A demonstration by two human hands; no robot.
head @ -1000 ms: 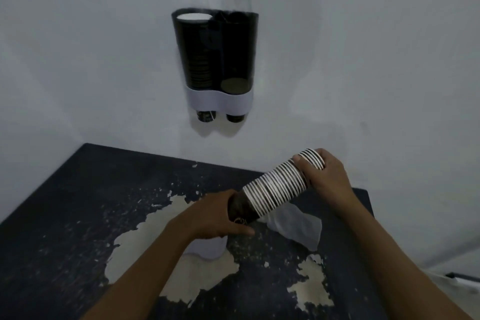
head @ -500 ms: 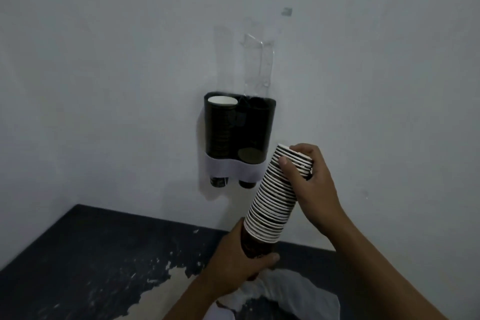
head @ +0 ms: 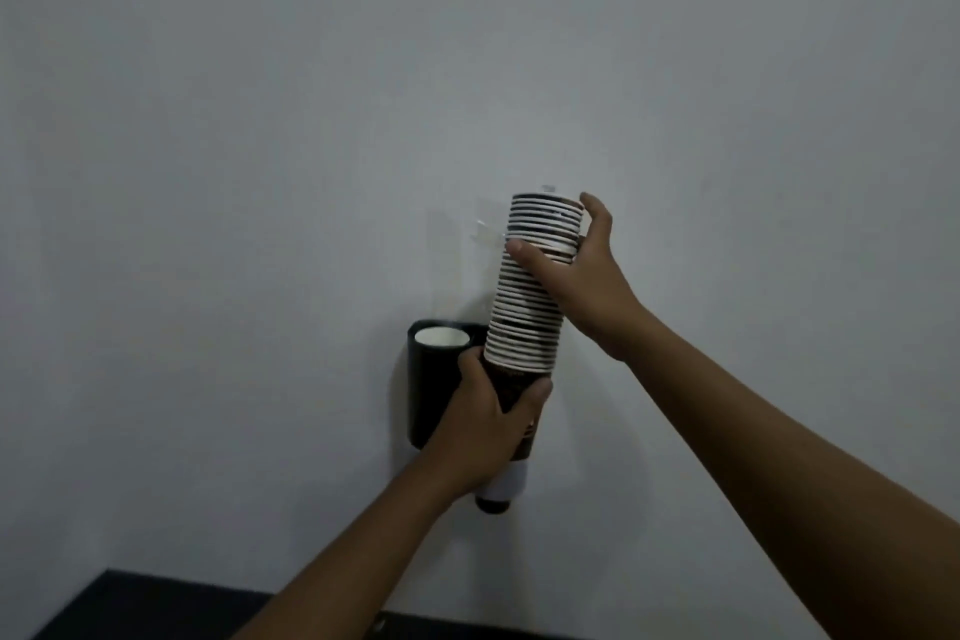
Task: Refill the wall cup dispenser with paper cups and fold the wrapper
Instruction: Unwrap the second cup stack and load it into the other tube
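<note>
A tall stack of paper cups (head: 530,296), white rims over a dark brown bottom cup, stands nearly upright in front of the wall. My left hand (head: 483,426) grips its dark lower end. My right hand (head: 576,276) holds the upper part from the right side. The black wall cup dispenser (head: 431,390) hangs just behind and below the stack. Its left tube shows a white cup rim at the top. Its right tube is hidden behind the stack and my left hand. The wrapper is out of view.
A dark tabletop (head: 156,608) shows along the bottom edge. The plain pale wall (head: 260,120) fills the rest. A strip of clear tape (head: 485,234) sticks to the wall just left of the stack's upper part.
Both hands have lifted the cup stack from the table up to the dispenser's top and turned it upright. The view has tilted upward, so the table and wrapper dropped out of sight.
</note>
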